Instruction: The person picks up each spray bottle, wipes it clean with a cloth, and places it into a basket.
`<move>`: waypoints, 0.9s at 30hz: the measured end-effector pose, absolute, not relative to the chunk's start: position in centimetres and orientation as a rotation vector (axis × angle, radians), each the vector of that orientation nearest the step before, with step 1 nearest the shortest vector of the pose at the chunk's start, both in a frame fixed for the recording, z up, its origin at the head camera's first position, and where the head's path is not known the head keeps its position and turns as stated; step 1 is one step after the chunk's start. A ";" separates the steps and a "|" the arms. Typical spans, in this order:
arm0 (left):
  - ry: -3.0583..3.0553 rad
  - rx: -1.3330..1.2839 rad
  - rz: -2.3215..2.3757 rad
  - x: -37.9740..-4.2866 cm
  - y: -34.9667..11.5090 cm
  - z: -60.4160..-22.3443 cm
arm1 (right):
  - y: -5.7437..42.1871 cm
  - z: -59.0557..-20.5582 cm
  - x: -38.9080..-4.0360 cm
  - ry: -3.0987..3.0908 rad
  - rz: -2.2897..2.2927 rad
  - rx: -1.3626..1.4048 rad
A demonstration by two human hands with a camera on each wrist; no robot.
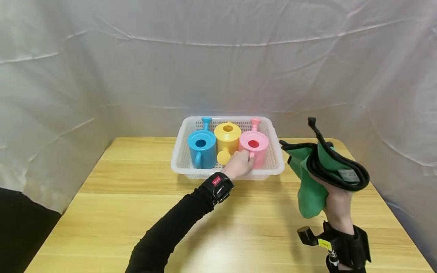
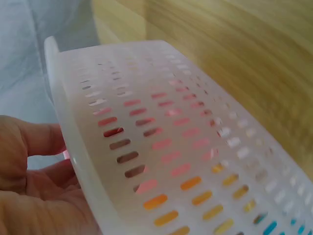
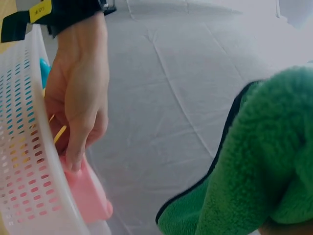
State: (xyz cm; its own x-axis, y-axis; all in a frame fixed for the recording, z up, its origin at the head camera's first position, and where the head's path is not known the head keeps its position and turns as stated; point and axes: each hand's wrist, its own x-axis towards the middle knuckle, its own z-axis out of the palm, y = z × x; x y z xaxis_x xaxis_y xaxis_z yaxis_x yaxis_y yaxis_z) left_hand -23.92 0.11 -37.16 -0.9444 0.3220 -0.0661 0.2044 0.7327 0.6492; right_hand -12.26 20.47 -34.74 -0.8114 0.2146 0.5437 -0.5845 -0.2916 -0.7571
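My left hand reaches over the front rim of a white plastic basket and pinches the handle of a pink watering can. Beside it stand a yellow watering can, its round rose facing me, and a blue watering can. In the left wrist view the pink can shows only through the basket's slots. My right hand, raised at the right, grips a green cloth with black edging, a fluffy face and a white label. The folded cloth hides most of its fingers.
The basket stands at the back of a light wooden table. Pale grey sheeting hangs behind the table and along both sides. A black wrist camera mount sits on my right wrist.
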 end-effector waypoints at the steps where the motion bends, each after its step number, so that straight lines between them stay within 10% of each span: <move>1: 2.764 0.439 0.973 -23.8 0.1 -37.1 | 20.5 -34.7 -12.5 -1.458 2.138 0.461; 15: 2.881 0.822 1.042 -19.4 -3.3 -34.3 | 25.2 -35.8 -17.7 -1.888 2.102 0.276; 27: 3.194 0.773 1.179 -18.4 -16.0 -34.8 | 31.7 -39.9 -21.5 -2.617 0.597 0.621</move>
